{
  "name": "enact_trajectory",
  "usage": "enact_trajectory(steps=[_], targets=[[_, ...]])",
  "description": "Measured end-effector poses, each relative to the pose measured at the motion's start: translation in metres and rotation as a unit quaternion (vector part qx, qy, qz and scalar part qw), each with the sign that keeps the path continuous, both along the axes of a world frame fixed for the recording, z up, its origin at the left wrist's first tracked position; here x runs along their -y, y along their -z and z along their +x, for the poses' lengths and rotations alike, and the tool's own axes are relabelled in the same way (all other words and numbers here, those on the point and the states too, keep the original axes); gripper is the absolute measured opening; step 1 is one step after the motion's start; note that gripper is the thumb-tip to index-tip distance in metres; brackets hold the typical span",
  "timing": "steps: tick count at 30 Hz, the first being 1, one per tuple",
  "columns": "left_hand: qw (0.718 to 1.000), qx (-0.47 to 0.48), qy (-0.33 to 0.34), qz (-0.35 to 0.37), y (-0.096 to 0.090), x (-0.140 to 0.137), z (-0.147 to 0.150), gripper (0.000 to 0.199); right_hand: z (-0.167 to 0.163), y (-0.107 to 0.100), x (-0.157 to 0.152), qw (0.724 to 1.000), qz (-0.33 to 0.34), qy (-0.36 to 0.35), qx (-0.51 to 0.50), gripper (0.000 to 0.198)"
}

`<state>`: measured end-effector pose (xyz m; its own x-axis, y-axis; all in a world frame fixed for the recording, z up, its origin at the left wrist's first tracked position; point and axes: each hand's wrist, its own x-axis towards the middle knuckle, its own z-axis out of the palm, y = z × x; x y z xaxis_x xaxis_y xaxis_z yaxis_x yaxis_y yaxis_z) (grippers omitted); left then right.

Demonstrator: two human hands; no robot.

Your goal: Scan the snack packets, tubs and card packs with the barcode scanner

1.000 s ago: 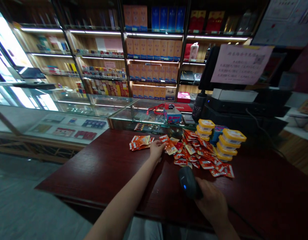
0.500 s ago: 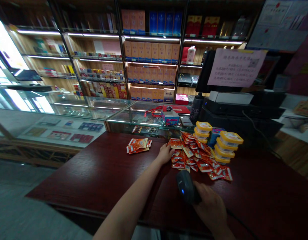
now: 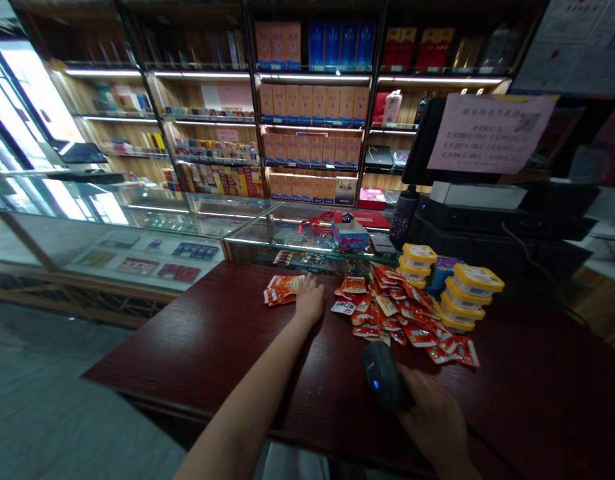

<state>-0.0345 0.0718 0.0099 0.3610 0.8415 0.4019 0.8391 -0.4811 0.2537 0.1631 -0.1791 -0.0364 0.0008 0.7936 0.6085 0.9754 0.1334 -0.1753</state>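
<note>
My left hand (image 3: 311, 297) reaches forward over the dark wooden counter (image 3: 197, 347), fingers stretched out at the right edge of a small pile of orange-red snack packets (image 3: 281, 289). Its fingertips partly cover that edge. To its right a larger heap of similar packets (image 3: 394, 303) spreads over the counter, with one packet (image 3: 343, 307) showing a whitish side at the heap's left edge. In my right hand (image 3: 434, 417) is a dark handheld barcode scanner (image 3: 386, 377) with a blue light lit, held low above the counter's near side.
Yellow-lidded tubs (image 3: 466, 297) stand stacked behind the heap, near a second, shorter stack (image 3: 417, 265). A monitor (image 3: 414, 143) bearing a pink notice rises at the right. A glass display case (image 3: 247, 230) borders the counter's far side, with a small colourful box (image 3: 350, 237) on top.
My left hand has moved left from the large heap to the small pile, uncovering the whitish packet. My right hand still holds the scanner. The view has shifted slightly left.
</note>
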Motion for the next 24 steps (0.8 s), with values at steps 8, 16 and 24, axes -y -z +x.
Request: enact_trajectory(steps=[8, 16, 24], targets=[[0.985, -0.043, -0.162, -0.034, 0.001, -0.007, -0.045, 0.045, 0.007, 0.002, -0.002, 0.999, 0.010, -0.022, 0.035, 0.042], [0.983, -0.057, -0.166, -0.057, -0.018, -0.005, -0.080, 0.052, 0.001, -0.001, 0.000, 1.000, -0.007, -0.010, 0.003, 0.040], [0.962, -0.031, -0.228, -0.143, -0.026, -0.016, -0.123, 0.042, 0.000, -0.001, 0.000, 1.000, -0.002, -0.001, 0.003, 0.040]])
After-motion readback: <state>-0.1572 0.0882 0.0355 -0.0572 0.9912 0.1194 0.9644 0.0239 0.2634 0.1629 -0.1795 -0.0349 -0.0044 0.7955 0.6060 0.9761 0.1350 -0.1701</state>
